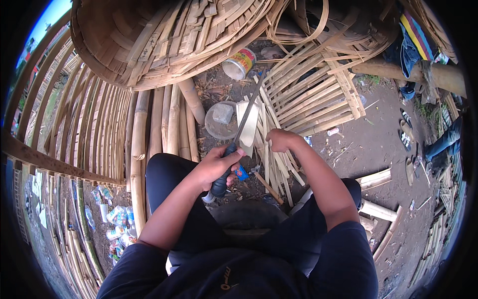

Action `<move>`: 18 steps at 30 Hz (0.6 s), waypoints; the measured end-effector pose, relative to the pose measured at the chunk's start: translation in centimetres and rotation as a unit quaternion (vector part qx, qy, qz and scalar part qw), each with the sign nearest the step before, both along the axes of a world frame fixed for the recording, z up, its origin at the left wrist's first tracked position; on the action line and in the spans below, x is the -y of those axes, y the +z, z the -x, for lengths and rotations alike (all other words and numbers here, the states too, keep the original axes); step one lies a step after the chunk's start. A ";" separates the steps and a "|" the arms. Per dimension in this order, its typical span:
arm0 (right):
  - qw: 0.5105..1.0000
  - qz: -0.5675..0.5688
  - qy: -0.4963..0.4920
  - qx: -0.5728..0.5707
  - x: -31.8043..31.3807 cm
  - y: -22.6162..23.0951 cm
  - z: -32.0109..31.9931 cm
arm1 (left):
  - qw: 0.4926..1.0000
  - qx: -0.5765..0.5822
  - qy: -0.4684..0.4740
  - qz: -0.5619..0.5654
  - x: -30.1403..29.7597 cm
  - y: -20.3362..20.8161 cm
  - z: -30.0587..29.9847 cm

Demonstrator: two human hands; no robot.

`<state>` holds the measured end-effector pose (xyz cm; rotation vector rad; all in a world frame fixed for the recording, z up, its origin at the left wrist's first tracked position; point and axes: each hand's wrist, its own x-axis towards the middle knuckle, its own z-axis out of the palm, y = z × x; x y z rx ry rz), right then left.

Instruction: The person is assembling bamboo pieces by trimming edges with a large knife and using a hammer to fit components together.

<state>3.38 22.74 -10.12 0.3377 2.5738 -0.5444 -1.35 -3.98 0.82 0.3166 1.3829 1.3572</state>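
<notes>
My left hand (217,168) is closed around the black handle of a machete (250,107), its long dark blade slanting up and away to the right. A small blue packet (241,173) shows beside those fingers; whether it is held or lies behind them, I cannot tell. My right hand (281,141) has its fingers curled in, just over a loose heap of split bamboo strips (273,162); anything inside it is hidden. Beneath the blade lies a pale flat piece of bamboo (246,124). Left of it, a grey stone (222,113) sits in a round basin (211,131).
Large woven bamboo baskets (174,50) hang over the far side. A slatted bamboo panel (316,94) lies beyond my right hand. Thick bamboo poles (140,134) and a slatted fence (92,129) stand left, near plastic bottles (118,217). A white bucket (239,64) lies ahead.
</notes>
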 end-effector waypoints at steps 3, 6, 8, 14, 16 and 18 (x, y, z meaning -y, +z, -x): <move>0.990 0.073 -0.049 0.111 0.1 5.8 -0.7 | 1.000 0.009 0.021 -0.013 0.6 -0.3 0.2; 0.974 0.228 0.006 -0.008 -3.4 6.2 -3.7 | 0.999 0.018 0.028 -0.014 0.3 0.1 -0.1; 0.897 0.432 -0.047 -0.084 -3.0 8.1 -5.3 | 0.999 0.017 0.038 -0.009 0.5 -0.1 0.0; 0.720 0.684 -0.017 -0.116 -3.6 11.2 -6.6 | 0.999 0.011 0.038 0.000 0.6 0.0 0.1; 0.703 0.698 -0.039 -0.127 -3.7 11.8 -7.1 | 0.999 0.009 0.031 -0.001 0.3 0.2 -0.1; 0.733 0.627 -0.001 -0.264 -0.5 13.6 -7.8 | 1.000 0.001 0.028 0.007 0.2 0.1 -0.1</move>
